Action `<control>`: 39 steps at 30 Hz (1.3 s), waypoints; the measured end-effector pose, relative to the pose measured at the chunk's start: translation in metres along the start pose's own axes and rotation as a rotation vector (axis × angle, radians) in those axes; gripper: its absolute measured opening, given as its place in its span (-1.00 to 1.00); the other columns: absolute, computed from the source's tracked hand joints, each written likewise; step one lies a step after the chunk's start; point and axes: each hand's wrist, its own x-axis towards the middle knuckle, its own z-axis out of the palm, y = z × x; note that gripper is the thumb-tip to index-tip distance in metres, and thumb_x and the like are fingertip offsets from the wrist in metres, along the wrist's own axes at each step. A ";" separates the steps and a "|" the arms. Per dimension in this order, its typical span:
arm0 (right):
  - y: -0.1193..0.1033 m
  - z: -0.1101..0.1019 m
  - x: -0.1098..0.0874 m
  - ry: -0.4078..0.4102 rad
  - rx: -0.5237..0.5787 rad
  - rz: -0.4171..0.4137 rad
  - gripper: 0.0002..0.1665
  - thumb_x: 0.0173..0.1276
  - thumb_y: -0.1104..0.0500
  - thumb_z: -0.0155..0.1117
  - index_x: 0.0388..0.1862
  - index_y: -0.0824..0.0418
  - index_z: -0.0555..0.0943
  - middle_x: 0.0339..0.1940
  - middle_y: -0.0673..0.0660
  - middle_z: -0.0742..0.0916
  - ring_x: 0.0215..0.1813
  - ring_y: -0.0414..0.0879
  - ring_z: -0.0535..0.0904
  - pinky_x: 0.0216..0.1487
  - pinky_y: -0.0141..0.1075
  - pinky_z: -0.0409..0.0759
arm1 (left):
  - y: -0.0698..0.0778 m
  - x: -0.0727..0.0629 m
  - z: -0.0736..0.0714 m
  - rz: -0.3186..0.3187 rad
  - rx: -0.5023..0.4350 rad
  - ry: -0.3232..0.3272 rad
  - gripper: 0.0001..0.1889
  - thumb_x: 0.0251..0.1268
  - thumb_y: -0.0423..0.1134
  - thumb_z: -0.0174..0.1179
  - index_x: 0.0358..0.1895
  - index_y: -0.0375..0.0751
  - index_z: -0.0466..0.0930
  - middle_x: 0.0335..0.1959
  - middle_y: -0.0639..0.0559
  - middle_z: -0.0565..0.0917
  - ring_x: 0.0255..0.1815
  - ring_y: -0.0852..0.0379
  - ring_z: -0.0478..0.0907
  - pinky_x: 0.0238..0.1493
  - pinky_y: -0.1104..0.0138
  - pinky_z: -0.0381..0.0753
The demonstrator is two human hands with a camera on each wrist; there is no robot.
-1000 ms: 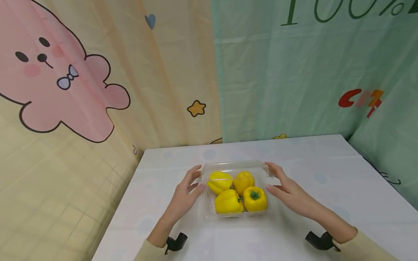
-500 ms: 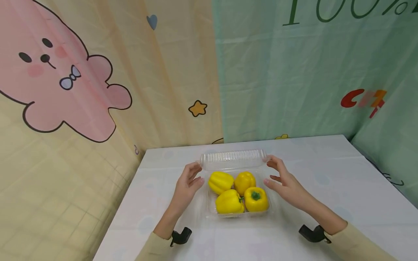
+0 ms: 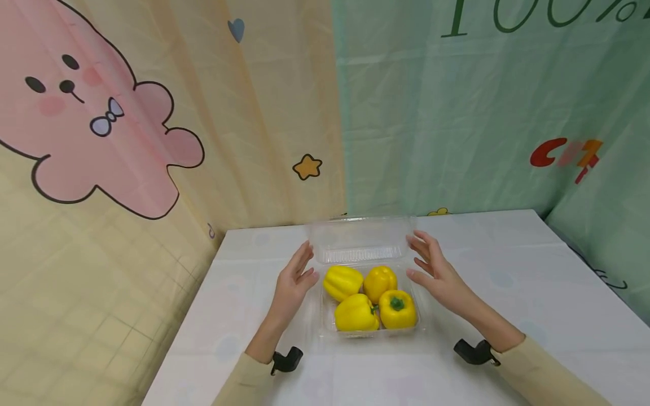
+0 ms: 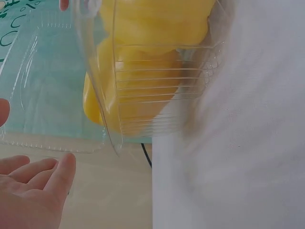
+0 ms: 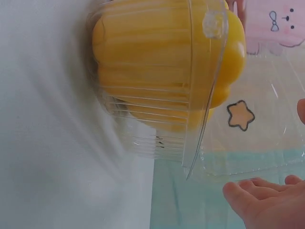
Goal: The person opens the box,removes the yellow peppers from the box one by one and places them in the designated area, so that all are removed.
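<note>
A clear plastic clamshell container (image 3: pixel 322 316) sits on the table with several yellow bell peppers (image 3: pixel 356 313) in it. Its hinged lid (image 3: pixel 363 241) stands tilted back on the far side. My left hand (image 3: pixel 291 286) is by the left edge of the lid, fingers extended. On the other side, my right hand (image 3: pixel 439 277) has its fingers loosely spread near the lid's right edge. Both wrist views show the hand (image 4: pixel 33 191) or hand (image 5: pixel 271 202) beside the clear lid, gripping nothing; whether a fingertip touches the lid I cannot tell.
A white cloth covers the table (image 3: pixel 244 316). Behind it hangs a curtain (image 3: pixel 264 113), cream on the left and green on the right, with printed figures. Black wrist cameras (image 3: pixel 288 359) are strapped to both wrists.
The lid has swung up and back, away from the peppers, uncovering them. Both hands have moved farther forward with it, and their fingers have loosened from its edges.
</note>
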 end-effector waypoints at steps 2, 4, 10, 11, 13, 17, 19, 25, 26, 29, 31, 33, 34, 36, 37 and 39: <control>0.002 0.000 0.002 0.003 0.007 0.003 -0.07 0.55 0.14 0.18 0.66 -0.01 -0.16 0.63 0.14 0.13 0.62 0.10 0.02 0.45 0.03 0.11 | -0.002 0.002 0.001 -0.001 0.000 -0.002 -0.31 0.46 -0.46 0.11 0.58 -0.29 0.08 0.55 -0.23 0.21 0.53 -0.18 0.18 0.36 0.02 0.32; 0.005 0.000 0.003 0.005 0.011 0.008 -0.08 0.55 0.13 0.17 0.66 0.02 -0.14 0.64 0.12 0.13 0.62 0.08 0.01 0.45 -0.01 0.10 | -0.004 0.003 0.001 -0.020 -0.001 -0.004 -0.31 0.47 -0.44 0.11 0.59 -0.26 0.07 0.56 -0.21 0.19 0.54 -0.19 0.18 0.37 0.01 0.31; 0.015 -0.001 0.007 0.003 0.020 0.023 -0.08 0.55 0.10 0.18 0.67 0.02 -0.12 0.64 0.11 0.12 0.63 0.07 0.00 0.45 -0.04 0.10 | -0.012 0.011 0.004 -0.117 -0.022 0.004 -0.31 0.50 -0.40 0.11 0.60 -0.19 0.06 0.57 -0.12 0.20 0.52 -0.21 0.19 0.36 0.04 0.35; 0.017 -0.001 0.007 0.001 0.020 0.024 -0.08 0.55 0.10 0.18 0.67 0.02 -0.13 0.64 0.12 0.12 0.63 0.08 0.00 0.45 -0.02 0.10 | -0.012 0.012 0.004 -0.130 -0.034 0.005 -0.31 0.50 -0.41 0.10 0.60 -0.20 0.06 0.57 -0.14 0.19 0.52 -0.22 0.19 0.36 0.03 0.34; 0.020 0.000 0.008 -0.005 0.017 0.024 -0.07 0.55 0.11 0.18 0.67 0.02 -0.13 0.64 0.15 0.11 0.63 0.09 -0.01 0.46 0.03 0.10 | -0.011 0.013 0.005 -0.146 -0.066 0.002 -0.31 0.48 -0.46 0.08 0.60 -0.27 0.03 0.57 -0.22 0.17 0.52 -0.28 0.18 0.37 -0.01 0.33; 0.025 0.000 0.010 -0.010 0.003 0.030 -0.06 0.55 0.10 0.19 0.67 0.05 -0.13 0.65 0.18 0.09 0.63 0.12 -0.01 0.46 0.18 0.09 | 0.002 0.011 0.006 -0.168 -0.104 -0.017 -0.30 0.46 -0.50 0.06 0.59 -0.35 0.01 0.57 -0.32 0.12 0.51 -0.35 0.16 0.36 -0.05 0.32; 0.026 0.001 0.010 -0.011 -0.005 0.038 -0.06 0.54 0.09 0.19 0.67 0.08 -0.13 0.65 0.17 0.08 0.62 0.14 -0.02 0.45 0.23 0.09 | 0.008 0.010 0.006 -0.170 -0.104 -0.024 -0.31 0.46 -0.50 0.06 0.58 -0.37 0.01 0.57 -0.33 0.10 0.51 -0.37 0.15 0.36 -0.05 0.32; 0.030 0.003 0.011 -0.023 -0.015 0.055 -0.04 0.54 0.08 0.20 0.67 0.13 -0.14 0.67 0.15 0.04 0.62 0.18 -0.03 0.42 0.29 0.12 | 0.010 0.009 0.006 -0.172 -0.082 -0.043 -0.31 0.48 -0.44 0.08 0.58 -0.38 0.01 0.59 -0.29 0.08 0.51 -0.34 0.16 0.37 -0.01 0.31; 0.030 0.003 0.011 -0.025 -0.014 0.057 -0.04 0.53 0.08 0.20 0.67 0.13 -0.14 0.67 0.14 0.03 0.62 0.18 -0.03 0.42 0.29 0.12 | 0.009 0.009 0.006 -0.172 -0.074 -0.046 -0.31 0.48 -0.43 0.08 0.58 -0.38 0.00 0.59 -0.29 0.07 0.51 -0.34 0.16 0.36 -0.01 0.31; 0.033 0.004 0.011 -0.033 -0.014 0.059 -0.03 0.53 0.07 0.21 0.68 0.11 -0.14 0.67 0.13 0.01 0.63 0.18 -0.05 0.41 0.29 0.13 | 0.008 0.009 0.006 -0.185 -0.069 -0.057 -0.29 0.49 -0.39 0.10 0.59 -0.37 -0.03 0.60 -0.25 0.06 0.52 -0.30 0.17 0.37 0.00 0.30; 0.035 0.004 0.011 -0.039 -0.013 0.060 -0.03 0.53 0.09 0.21 0.68 0.11 -0.15 0.67 0.13 0.00 0.63 0.19 -0.05 0.41 0.29 0.14 | -0.003 0.009 0.007 -0.180 -0.074 -0.051 -0.28 0.49 -0.37 0.10 0.60 -0.33 -0.03 0.61 -0.21 0.06 0.53 -0.26 0.17 0.38 0.00 0.30; 0.036 0.004 0.012 -0.044 -0.012 0.061 -0.03 0.53 0.10 0.21 0.68 0.10 -0.15 0.68 0.12 0.00 0.63 0.18 -0.06 0.41 0.28 0.14 | -0.013 0.010 0.008 -0.178 -0.081 -0.042 -0.28 0.50 -0.37 0.10 0.61 -0.26 -0.02 0.62 -0.16 0.06 0.53 -0.21 0.18 0.38 0.02 0.30; 0.036 0.004 0.011 -0.045 -0.011 0.061 -0.03 0.53 0.11 0.21 0.68 0.09 -0.15 0.68 0.12 0.00 0.63 0.18 -0.06 0.41 0.27 0.14 | -0.019 0.010 0.008 -0.178 -0.081 -0.036 -0.28 0.50 -0.38 0.09 0.61 -0.25 -0.01 0.62 -0.14 0.07 0.53 -0.19 0.18 0.38 0.03 0.30; 0.038 0.005 0.012 -0.049 -0.010 0.061 -0.03 0.53 0.14 0.20 0.68 0.08 -0.15 0.68 0.12 -0.01 0.63 0.19 -0.06 0.41 0.27 0.14 | -0.029 0.011 0.009 -0.184 -0.080 -0.029 -0.29 0.49 -0.41 0.08 0.62 -0.20 0.00 0.62 -0.08 0.08 0.54 -0.14 0.19 0.38 0.08 0.31; 0.039 0.005 0.012 -0.051 -0.009 0.061 -0.02 0.53 0.15 0.20 0.68 0.07 -0.16 0.68 0.11 -0.02 0.63 0.19 -0.07 0.41 0.28 0.14 | -0.029 0.012 0.009 -0.192 -0.084 -0.032 -0.28 0.49 -0.43 0.07 0.62 -0.21 -0.01 0.62 -0.09 0.07 0.54 -0.15 0.17 0.39 0.08 0.30; 0.040 0.005 0.012 -0.054 -0.010 0.063 -0.02 0.52 0.17 0.20 0.69 0.05 -0.16 0.68 0.11 -0.02 0.63 0.20 -0.07 0.41 0.28 0.13 | -0.030 0.013 0.009 -0.205 -0.093 -0.044 -0.27 0.48 -0.47 0.06 0.61 -0.27 -0.04 0.63 -0.13 0.03 0.55 -0.17 0.14 0.41 0.08 0.25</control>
